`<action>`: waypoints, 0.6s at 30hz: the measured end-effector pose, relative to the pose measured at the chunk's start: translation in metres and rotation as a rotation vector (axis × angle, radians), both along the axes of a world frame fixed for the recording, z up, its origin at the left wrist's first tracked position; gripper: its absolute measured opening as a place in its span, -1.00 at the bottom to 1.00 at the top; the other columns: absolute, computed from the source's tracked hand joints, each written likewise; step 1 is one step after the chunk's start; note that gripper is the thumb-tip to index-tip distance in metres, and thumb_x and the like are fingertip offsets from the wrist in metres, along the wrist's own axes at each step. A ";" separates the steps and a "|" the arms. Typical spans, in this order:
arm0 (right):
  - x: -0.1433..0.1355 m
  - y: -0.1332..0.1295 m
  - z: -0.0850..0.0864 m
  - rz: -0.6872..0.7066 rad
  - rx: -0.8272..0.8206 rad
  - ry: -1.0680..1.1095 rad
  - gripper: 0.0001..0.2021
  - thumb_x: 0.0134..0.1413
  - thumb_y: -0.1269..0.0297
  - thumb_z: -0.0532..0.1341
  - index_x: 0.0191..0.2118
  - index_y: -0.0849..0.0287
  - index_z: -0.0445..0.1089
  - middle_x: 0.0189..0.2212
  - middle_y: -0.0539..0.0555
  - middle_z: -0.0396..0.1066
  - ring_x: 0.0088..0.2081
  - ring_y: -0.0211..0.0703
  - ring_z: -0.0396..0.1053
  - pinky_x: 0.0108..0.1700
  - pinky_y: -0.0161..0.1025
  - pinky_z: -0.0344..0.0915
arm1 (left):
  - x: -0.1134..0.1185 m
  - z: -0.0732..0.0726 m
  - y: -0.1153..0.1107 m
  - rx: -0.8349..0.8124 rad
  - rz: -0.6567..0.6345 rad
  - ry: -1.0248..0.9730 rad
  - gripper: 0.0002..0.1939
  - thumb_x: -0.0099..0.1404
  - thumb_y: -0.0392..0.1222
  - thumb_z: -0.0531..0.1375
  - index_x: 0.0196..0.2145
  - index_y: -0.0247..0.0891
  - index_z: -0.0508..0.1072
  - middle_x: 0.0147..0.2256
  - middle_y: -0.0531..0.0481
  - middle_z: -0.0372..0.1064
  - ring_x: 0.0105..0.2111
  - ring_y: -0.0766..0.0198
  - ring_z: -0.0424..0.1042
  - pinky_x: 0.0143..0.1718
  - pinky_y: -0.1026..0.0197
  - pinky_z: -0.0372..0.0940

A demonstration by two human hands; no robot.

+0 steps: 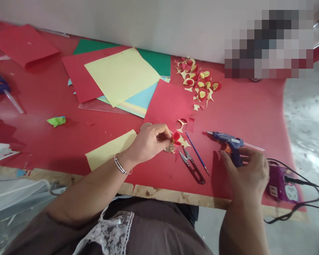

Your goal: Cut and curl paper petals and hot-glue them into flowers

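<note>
Between the thumb and fingers of my left hand (154, 142) is a small red paper petal piece (176, 137), pinched over the middle of the table. My right hand (248, 170) is wrapped round the handle of a blue hot glue gun (227, 140), whose nozzle points left and whose clear glue stick pokes out behind. Between the hands lie thread snips (192, 166) and a thin blue stick-like tool (196, 152). Pale paper offcuts (182, 124) lie close by my left fingers.
Red and yellow petals and scraps (199, 79) are heaped at the back. Coloured sheets, a yellow one (122, 76) on top, lie left of them. A purple power strip (283, 184) with black cords sits at right. Another glue gun (0, 85) and green paper (57, 121) are at left.
</note>
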State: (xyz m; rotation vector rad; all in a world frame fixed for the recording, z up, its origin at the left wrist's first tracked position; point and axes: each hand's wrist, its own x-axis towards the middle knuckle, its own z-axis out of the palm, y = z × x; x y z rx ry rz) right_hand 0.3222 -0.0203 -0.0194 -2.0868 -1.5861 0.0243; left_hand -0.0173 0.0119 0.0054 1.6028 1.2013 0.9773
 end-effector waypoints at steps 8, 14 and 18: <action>-0.019 0.007 0.008 -0.114 -0.068 0.121 -0.45 -0.05 -0.14 0.48 -0.04 0.11 0.49 -0.15 0.16 0.52 -0.19 0.17 0.48 -0.09 0.10 0.36 | -0.001 0.000 0.002 -0.012 -0.015 -0.014 -0.84 0.33 -0.24 0.37 -0.38 -0.22 0.48 -0.34 -0.06 0.67 -0.38 0.29 0.58 -0.26 0.19 0.49; -0.036 -0.005 0.020 -0.049 -0.023 0.135 -0.43 -0.04 -0.21 0.48 -0.05 0.11 0.54 -0.17 0.14 0.58 -0.32 0.04 0.53 -0.21 -0.01 0.41 | -0.001 -0.006 0.003 -0.130 -0.021 -0.156 -0.85 0.32 -0.25 0.36 -0.36 -0.23 0.45 -0.38 -0.04 0.63 -0.42 0.32 0.54 -0.35 0.26 0.47; -0.050 -0.009 0.029 0.079 0.076 0.182 -0.47 -0.01 -0.14 0.50 -0.05 0.12 0.52 -0.15 0.19 0.63 -0.27 0.09 0.58 -0.24 -0.03 0.47 | -0.001 -0.004 0.003 -0.177 -0.045 -0.189 -0.86 0.32 -0.32 0.32 -0.35 -0.22 0.41 -0.41 0.00 0.60 -0.42 0.33 0.54 -0.35 0.28 0.46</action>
